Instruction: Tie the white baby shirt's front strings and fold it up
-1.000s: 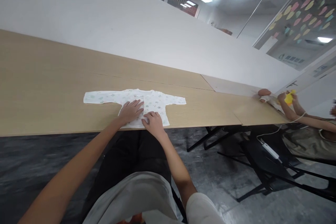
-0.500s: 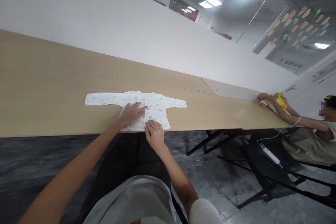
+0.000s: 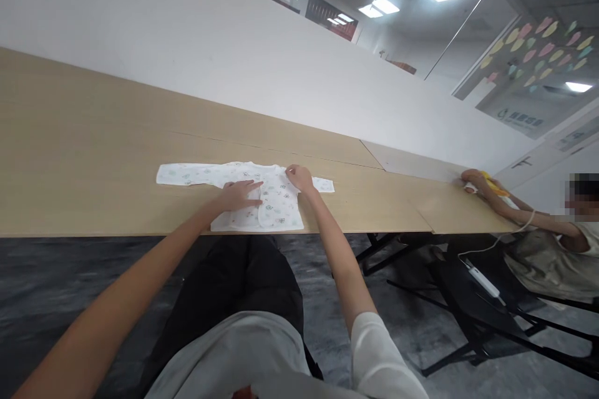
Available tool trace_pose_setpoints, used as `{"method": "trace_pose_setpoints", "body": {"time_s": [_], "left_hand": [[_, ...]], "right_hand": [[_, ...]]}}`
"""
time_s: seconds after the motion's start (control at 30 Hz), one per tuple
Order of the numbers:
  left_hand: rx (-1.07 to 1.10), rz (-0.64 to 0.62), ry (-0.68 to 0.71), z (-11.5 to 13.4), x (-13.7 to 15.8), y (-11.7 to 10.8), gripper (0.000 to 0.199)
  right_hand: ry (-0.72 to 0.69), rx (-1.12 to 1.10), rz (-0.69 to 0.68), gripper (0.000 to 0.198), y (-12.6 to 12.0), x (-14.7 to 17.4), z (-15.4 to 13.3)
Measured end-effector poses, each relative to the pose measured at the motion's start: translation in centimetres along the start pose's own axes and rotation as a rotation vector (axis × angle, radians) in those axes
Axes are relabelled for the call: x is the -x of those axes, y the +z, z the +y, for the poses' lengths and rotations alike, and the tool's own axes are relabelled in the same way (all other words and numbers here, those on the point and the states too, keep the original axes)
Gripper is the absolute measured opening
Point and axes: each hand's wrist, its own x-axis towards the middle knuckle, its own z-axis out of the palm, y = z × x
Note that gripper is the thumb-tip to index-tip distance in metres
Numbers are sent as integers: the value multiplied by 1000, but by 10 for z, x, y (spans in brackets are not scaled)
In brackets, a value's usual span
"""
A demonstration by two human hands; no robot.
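Sharing the worktop (image 3: 93, 137) with one co-worker (image 3: 533, 268); spreading left hand (image 3: 238, 195) across one printed shirt (image 3: 281, 212), hiding part of one sleeve (image 3: 324, 185) with curled right hand (image 3: 298, 178), cannot tell if pinching.

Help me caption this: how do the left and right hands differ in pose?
The left hand is spread; the right hand is curled. The left hand lies on the middle of the long-sleeved top; the right hand is at the sleeve on the right. Both are bare.
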Motion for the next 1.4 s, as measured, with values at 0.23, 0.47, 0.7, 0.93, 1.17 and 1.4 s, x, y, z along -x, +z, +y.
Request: {"method": "trace_pose_setpoints", "body": {"time_s": [0.23,0.47,0.7,0.93,1.17,1.4], "left_hand": [[-136,180,-227,-50,-16,-38,59],[-156,134,-328,-83,-4,-43,63],[-99,-19,-152,-84,-17,-70,40],[-190,-12,-179,-91,-16,-113,37],[-363,577,-285,-52,-7,-172,36],[-463,488,-221,-57,43,-123,30]], "right_hand": [[104,162,-122,58,24,-22,25],[52,296,-155,20,10,-20,28],[-38,154,-213,16,-12,-18,39],[-103,164,-159,30,-48,-21,43],[-126,446,284,27,-121,-33,23],[-375,627,175,36,-92,14,49]]}}
